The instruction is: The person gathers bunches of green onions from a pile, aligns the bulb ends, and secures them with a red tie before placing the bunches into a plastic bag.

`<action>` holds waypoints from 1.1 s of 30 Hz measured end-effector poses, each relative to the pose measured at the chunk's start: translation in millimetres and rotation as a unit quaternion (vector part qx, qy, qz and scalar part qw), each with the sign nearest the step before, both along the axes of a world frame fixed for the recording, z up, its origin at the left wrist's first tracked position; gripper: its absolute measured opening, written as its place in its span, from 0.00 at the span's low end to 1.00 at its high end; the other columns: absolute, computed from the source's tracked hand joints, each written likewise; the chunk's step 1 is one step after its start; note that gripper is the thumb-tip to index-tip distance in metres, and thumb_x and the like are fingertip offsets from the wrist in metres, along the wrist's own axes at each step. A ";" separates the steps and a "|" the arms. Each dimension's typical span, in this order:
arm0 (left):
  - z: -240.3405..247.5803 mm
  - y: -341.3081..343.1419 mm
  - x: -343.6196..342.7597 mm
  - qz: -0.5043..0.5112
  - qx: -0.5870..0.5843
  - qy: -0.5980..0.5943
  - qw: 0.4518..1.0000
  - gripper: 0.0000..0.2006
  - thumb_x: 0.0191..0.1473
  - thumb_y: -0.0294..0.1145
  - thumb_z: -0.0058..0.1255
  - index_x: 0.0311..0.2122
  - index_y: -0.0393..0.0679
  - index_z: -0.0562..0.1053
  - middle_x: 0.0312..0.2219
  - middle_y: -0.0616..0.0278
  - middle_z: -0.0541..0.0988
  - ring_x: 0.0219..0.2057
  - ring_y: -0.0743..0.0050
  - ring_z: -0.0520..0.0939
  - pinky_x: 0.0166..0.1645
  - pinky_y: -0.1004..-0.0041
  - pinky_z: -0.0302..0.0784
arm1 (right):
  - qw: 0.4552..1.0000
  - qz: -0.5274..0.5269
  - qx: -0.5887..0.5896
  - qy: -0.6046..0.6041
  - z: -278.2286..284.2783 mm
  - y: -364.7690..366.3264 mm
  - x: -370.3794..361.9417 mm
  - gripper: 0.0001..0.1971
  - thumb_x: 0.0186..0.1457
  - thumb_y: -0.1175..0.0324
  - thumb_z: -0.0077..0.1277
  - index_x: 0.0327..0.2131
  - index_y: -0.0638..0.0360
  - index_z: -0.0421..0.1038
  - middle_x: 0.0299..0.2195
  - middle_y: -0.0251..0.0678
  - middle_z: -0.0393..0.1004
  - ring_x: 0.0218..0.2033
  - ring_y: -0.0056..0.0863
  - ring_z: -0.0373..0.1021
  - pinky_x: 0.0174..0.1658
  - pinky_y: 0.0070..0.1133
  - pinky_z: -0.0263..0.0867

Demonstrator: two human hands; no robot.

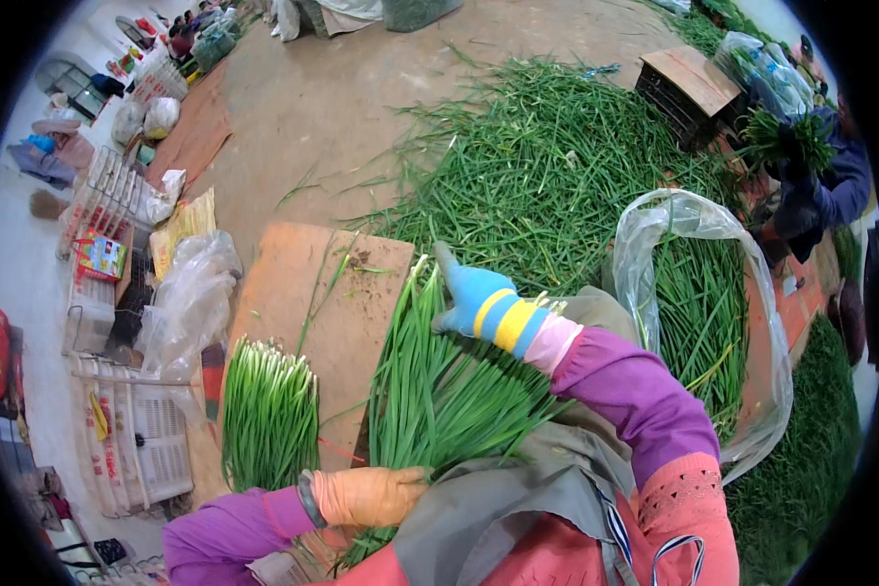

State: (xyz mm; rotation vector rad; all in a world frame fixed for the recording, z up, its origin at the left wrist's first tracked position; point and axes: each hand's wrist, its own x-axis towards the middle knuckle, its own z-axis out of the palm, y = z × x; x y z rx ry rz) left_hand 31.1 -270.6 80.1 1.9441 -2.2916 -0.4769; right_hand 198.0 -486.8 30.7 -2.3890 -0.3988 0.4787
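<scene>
Across the concrete floor (361, 88) ahead of you spreads a broad heap of loose green stalks (557, 156), the biggest thing in sight. At your right, a clear plastic bag (645, 225) gapes open with more stalks packed inside it, and beyond it a dark crate with a wooden top (689, 83) sits at the heap's far edge. A co-worker in a dark blue sleeve (840, 190) at the far right holds a small tuft of greens.

Directly before you lies a brown board (293, 273). On its near left end rests a tied bundle (269, 415), its pale cut ends pointing away from you. Just beside that, over your lap, lies the bunch of greens (439, 381) you are working, tips fanned toward you and stems pointing out across the board's right edge.

Your hands are well apart. Your right hand (474, 298), in a blue glove with a yellow stripe, rests flat and spread on the upper part of the bunch. Your left hand (366, 495), in an orange glove, sits at the near end of the bunch; it looks closed around the stalks there, though the fingers are partly hidden.
</scene>
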 end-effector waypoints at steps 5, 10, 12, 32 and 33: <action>15.1 -8.6 5.3 0.011 0.070 -0.002 0.997 0.14 0.37 0.31 0.43 0.34 0.41 0.71 0.36 0.63 0.71 0.42 0.65 0.69 0.55 0.67 0.59 | 0.999 -0.005 -0.025 0.029 -6.4 1.1 13.1 0.40 0.36 0.63 0.57 0.53 0.65 0.47 0.32 0.50 0.72 0.35 0.46 0.70 0.37 0.33 0.66; 3.2 -5.4 0.5 0.000 0.025 0.016 1.000 0.15 0.38 0.32 0.42 0.34 0.41 0.72 0.37 0.64 0.71 0.42 0.66 0.68 0.55 0.65 0.58 | 0.993 0.033 -0.049 -0.098 -8.1 -0.2 14.1 0.25 0.40 0.73 0.47 0.47 0.57 0.59 0.33 0.44 0.72 0.36 0.44 0.69 0.38 0.33 0.66; 8.4 -8.6 3.6 -0.024 0.024 0.008 0.999 0.15 0.38 0.33 0.42 0.34 0.42 0.72 0.37 0.64 0.71 0.42 0.66 0.68 0.56 0.64 0.57 | 0.957 0.176 -0.114 -0.200 0.6 -4.5 12.7 0.21 0.38 0.73 0.50 0.41 0.50 0.67 0.39 0.38 0.69 0.43 0.39 0.66 0.42 0.30 0.64; -1.4 -8.0 -2.1 -0.015 -0.025 -0.004 1.000 0.11 0.40 0.29 0.41 0.32 0.44 0.71 0.32 0.62 0.71 0.39 0.65 0.71 0.56 0.65 0.54 | 0.881 0.437 -0.166 -0.074 18.8 14.2 16.6 0.18 0.40 0.67 0.49 0.40 0.49 0.70 0.34 0.40 0.73 0.36 0.41 0.70 0.37 0.30 0.66; -2.8 -7.6 -3.7 -0.013 -0.028 -0.015 0.999 0.11 0.40 0.29 0.41 0.32 0.43 0.71 0.32 0.62 0.71 0.39 0.65 0.71 0.56 0.65 0.54 | 0.872 0.445 -0.185 -0.087 19.2 15.1 17.3 0.22 0.39 0.66 0.50 0.43 0.52 0.67 0.34 0.43 0.73 0.35 0.43 0.70 0.36 0.30 0.65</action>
